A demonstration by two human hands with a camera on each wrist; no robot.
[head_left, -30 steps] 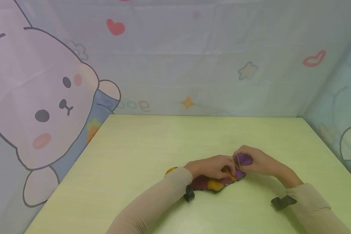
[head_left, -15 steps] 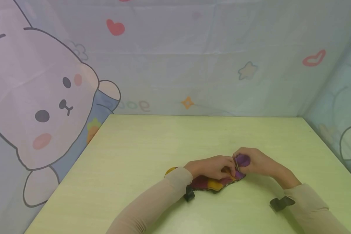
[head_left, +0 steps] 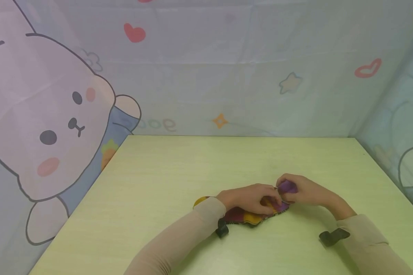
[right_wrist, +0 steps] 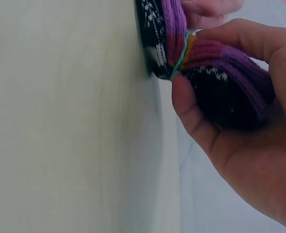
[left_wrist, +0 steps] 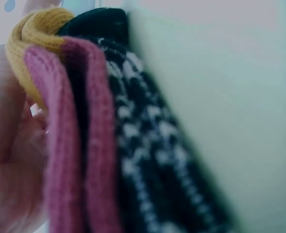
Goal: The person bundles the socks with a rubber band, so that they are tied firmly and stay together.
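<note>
A striped knitted piece (head_left: 252,217) in maroon, yellow and purple lies across the table, its folded layers backed by a black-and-white pattern (left_wrist: 138,126). My left hand (head_left: 249,198) grips it from above, near the purple end, thumb toward me. A thin green band (right_wrist: 181,56) crosses the knit where it narrows. There my right hand (head_left: 304,190) pinches with thumb and fingertips, the bunched purple end (head_left: 287,186) inside its curl. In the left wrist view a yellow fold (left_wrist: 36,29) stands beside the left fingers, and pink ribbed layers run down toward the camera.
The pale yellow-green table (head_left: 179,164) reaches to a cloth backdrop (head_left: 199,76) printed with a rabbit, hearts and stars. A black wrist-camera mount (head_left: 222,228) hangs at the left cuff, another mount (head_left: 334,237) at the right one.
The thin band stood out as a stretched loop around the purple end; now it lies close at the narrowed part. My left fingertips have shifted slightly right, while the knitted piece stays in place.
</note>
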